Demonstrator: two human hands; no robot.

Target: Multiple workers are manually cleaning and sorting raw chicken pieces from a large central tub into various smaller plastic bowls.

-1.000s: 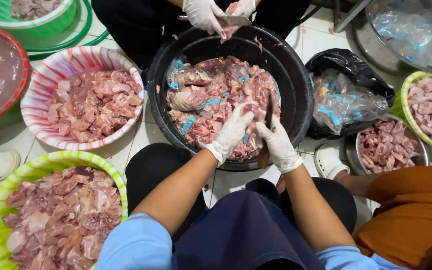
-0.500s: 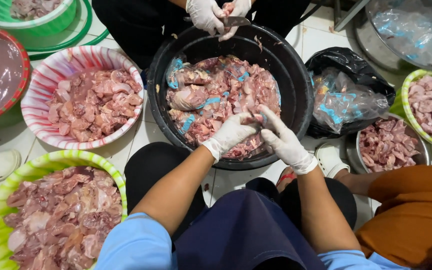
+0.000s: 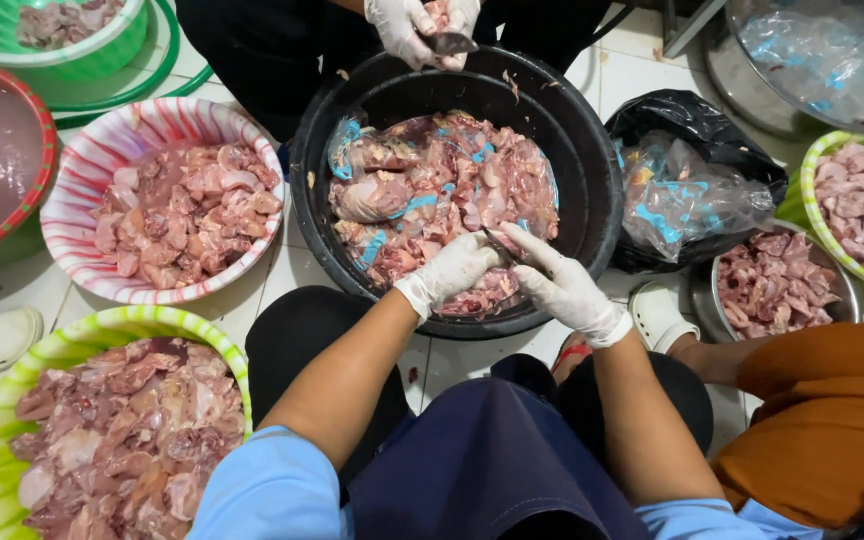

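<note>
My left hand (image 3: 454, 270) and my right hand (image 3: 562, 285), both in thin white gloves, meet over the near rim of the big round black tub (image 3: 602, 170) on the tiled floor (image 3: 287, 270). The left hand is curled, fingers pinching a wet pink piece of raw chicken (image 3: 487, 290) at the near edge of the heap; the right hand has its forefinger stretched out toward the left hand, and a slim dark blade (image 3: 500, 246) shows between the two, its long axis slanting from the right hand up toward the far left of the tub. I cannot tell how tightly the right hand grips it. The tub holds glossy, lumpy meat tangled with clear plastic bags with blue print (image 3: 372, 190). At the far rim another person's gloved hands (image 3: 417, 25) hold a piece and a small knife. To the left of the tub stands a red-and-white striped bowl (image 3: 102, 140) of cut meat, and nearer me a green-and-white striped bowl (image 3: 72, 330), also full. Right of the tub lies a black bag (image 3: 692, 125) stuffed with crumpled plastic
</note>
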